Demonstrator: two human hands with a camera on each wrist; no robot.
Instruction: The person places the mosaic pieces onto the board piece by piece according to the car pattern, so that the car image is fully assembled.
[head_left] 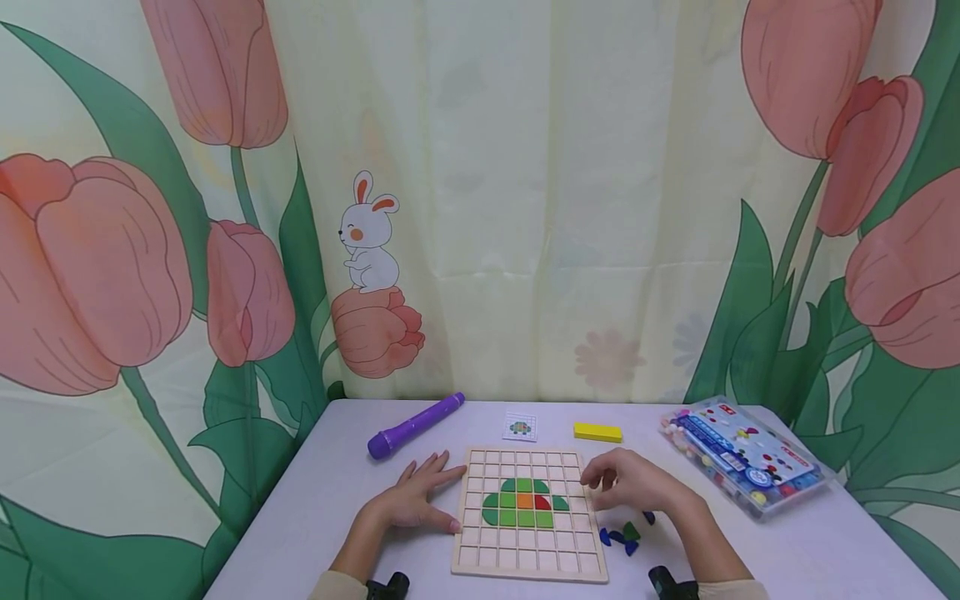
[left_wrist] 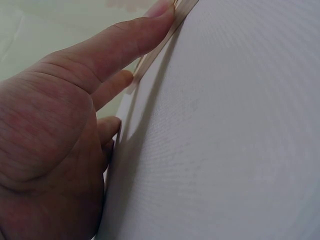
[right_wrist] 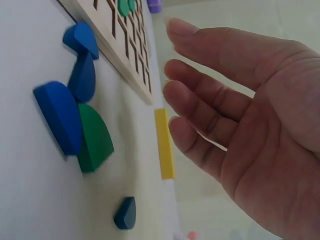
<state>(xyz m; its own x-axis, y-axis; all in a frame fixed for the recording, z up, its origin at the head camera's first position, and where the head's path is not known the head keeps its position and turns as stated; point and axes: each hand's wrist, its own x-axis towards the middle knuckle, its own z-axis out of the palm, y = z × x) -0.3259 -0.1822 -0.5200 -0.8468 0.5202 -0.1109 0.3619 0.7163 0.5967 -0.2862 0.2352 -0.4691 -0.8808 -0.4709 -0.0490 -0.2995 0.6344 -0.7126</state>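
Note:
A wooden grid board (head_left: pixel 528 557) lies on the table with green, orange and red pieces set in its middle cells. My left hand (head_left: pixel 411 497) rests at the board's left edge, fingers spread, thumb touching the side. Over the board's right edge hovers my right hand (head_left: pixel 637 481); in the right wrist view its fingers are loosely bent with nothing between them. Below that hand, several loose blue pieces (right_wrist: pixel 57 117) and a green quarter-round piece (right_wrist: pixel 95 140) lie on the table.
Behind the board lie a small pattern card (head_left: pixel 520 427) and a yellow block (head_left: pixel 597 432). A purple microphone (head_left: pixel 415 427) lies at the back left. A clear plastic box of colourful beads (head_left: pixel 750 458) sits at the right. A tulip-print curtain (head_left: pixel 487 208) hangs behind the table.

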